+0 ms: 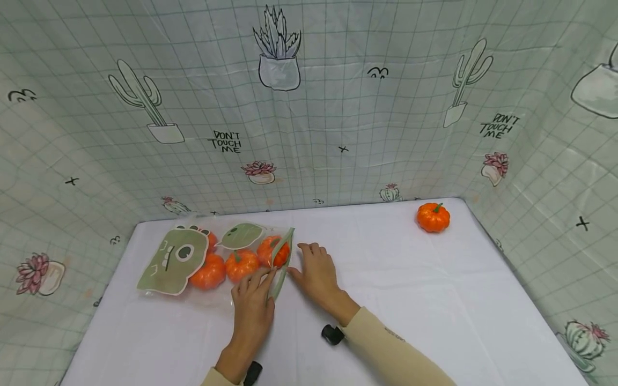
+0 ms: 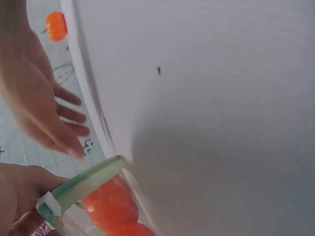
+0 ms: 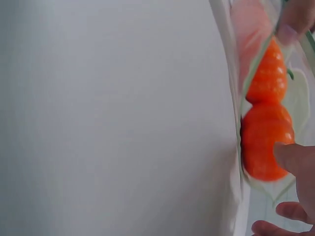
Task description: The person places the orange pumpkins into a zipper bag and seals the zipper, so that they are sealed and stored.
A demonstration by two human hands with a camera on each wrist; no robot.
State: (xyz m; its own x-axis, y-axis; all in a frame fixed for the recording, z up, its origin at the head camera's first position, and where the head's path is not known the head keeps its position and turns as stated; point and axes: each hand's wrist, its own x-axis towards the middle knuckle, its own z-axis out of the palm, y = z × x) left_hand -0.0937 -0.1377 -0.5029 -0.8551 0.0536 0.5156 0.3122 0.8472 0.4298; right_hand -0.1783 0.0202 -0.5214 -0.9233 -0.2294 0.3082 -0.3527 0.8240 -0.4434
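Note:
A clear zip bag [image 1: 193, 292] with a green dinosaur print lies on the left of the table, with several small orange pumpkins [image 1: 242, 265] inside. Its green-edged mouth [image 2: 88, 179] gapes towards the right. My left hand [image 1: 253, 308] pinches the near side of that mouth, close to a white slider [image 2: 49, 204]. Just right of the mouth is my right hand [image 1: 318, 273], fingers spread and holding nothing. In the right wrist view its thumb [image 3: 290, 156] overlaps a pumpkin in the bag; whether they touch I cannot tell.
Another small orange pumpkin [image 1: 433, 217] with a green stem sits at the table's far right corner. White cloth covers the table [image 1: 386, 268]. Behind and beside it hangs a checked curtain [image 1: 328, 107] printed with cacti.

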